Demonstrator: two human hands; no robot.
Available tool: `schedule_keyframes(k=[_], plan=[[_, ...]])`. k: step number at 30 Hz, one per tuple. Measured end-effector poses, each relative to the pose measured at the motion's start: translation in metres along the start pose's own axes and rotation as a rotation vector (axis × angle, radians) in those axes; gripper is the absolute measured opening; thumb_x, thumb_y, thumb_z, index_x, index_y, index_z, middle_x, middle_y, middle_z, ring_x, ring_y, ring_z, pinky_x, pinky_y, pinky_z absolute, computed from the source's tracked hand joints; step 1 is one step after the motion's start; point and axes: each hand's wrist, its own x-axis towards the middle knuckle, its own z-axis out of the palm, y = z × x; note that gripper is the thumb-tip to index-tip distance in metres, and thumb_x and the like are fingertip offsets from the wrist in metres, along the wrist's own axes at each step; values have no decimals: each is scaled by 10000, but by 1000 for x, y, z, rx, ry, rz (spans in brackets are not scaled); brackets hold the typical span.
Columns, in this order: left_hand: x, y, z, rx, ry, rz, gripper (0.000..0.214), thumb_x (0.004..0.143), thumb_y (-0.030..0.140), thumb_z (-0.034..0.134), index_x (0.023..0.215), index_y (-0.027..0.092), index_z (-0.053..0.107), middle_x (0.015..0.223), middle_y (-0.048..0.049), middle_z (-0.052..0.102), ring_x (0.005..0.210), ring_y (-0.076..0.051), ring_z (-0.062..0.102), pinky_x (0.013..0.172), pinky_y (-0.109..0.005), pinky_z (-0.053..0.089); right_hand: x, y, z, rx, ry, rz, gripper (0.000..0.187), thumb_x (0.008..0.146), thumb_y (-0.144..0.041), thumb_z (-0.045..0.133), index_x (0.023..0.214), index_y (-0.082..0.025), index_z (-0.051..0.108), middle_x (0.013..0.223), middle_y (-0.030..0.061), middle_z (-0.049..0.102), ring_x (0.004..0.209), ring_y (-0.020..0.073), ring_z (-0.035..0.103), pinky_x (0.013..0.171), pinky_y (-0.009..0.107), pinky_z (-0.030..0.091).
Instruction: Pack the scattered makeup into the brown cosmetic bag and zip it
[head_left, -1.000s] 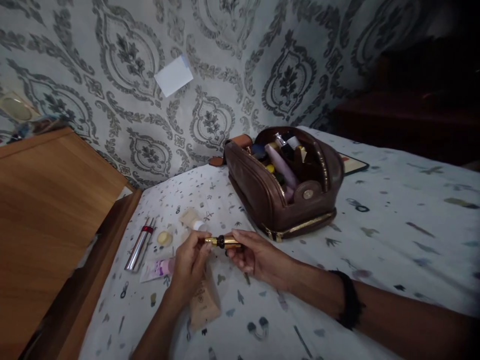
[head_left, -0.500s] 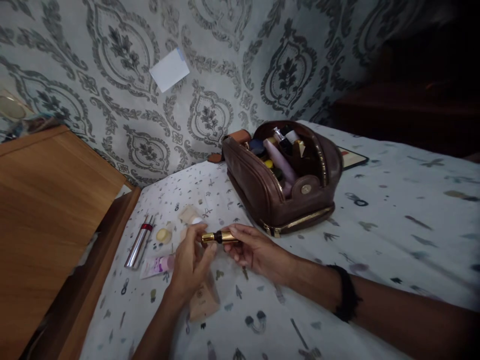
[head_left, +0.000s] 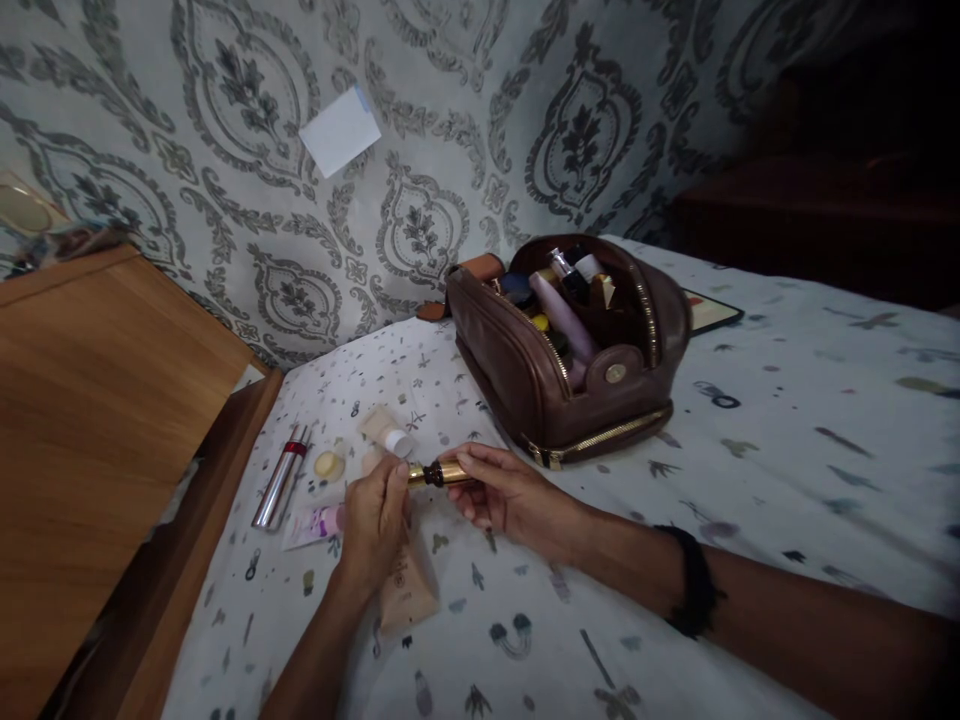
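A slim gold cosmetic tube (head_left: 452,472) with a dark band near its middle is held level between my two hands. My right hand (head_left: 506,490) pinches its right end, fingers curled beneath. My left hand (head_left: 377,510) is closed around the left, gold end, hiding its tip. Under and beside my left hand lie a beige squeeze tube (head_left: 409,595), a white and pink tube with purple print (head_left: 315,524), and a small cream tube with a white cap (head_left: 386,432). A small round yellowish pot (head_left: 328,464) sits near them.
An unzipped brown leather bag (head_left: 510,375) full of cosmetics stands behind my hands. Silver tubes with a red band (head_left: 280,487) lie at left, near a wooden cabinet (head_left: 112,400). A dark-edged flat thing (head_left: 716,311) lies behind the bag.
My left hand has closed from a looser hold with its thumb apart to a tight grip around the gold end. My right hand keeps its pinch. The view has shifted slightly.
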Motion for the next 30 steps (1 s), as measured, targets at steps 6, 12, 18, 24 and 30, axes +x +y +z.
schedule_keyframes(k=[6,12,18,24,30], plan=[[-1,0,-3,-8,-7,65,320,992,406,415,752,211,501,613,42,489,575,-130,467,570,-250,332,0,-1,0,6,1,5,394,729,-473,822,903,-164,650,655,-4,661,518,76,552,452,181,362],[-1,-2,-5,-178,-52,114,318,912,354,583,1191,211,534,1109,-65,620,998,-196,597,842,-283,456,2,-1,-3,44,22,14,420,713,-472,834,902,-159,628,663,0,668,515,77,559,457,180,374],[1,0,-5,-49,5,42,216,942,383,502,989,193,593,842,-15,608,790,-175,572,733,-285,418,2,1,-4,32,18,9,371,762,-452,802,909,-157,633,674,2,669,519,75,563,459,178,373],[2,-2,-7,-176,-44,84,240,926,374,545,1080,198,599,997,-38,632,948,-193,600,837,-291,444,3,1,-3,55,27,14,431,706,-467,841,915,-154,632,659,3,675,512,77,563,458,178,376],[1,-5,-4,-159,-56,49,253,938,373,555,1126,205,577,908,-11,614,831,-161,576,756,-262,433,3,1,-3,51,22,14,388,738,-452,818,897,-153,627,663,0,678,507,68,564,456,170,369]])
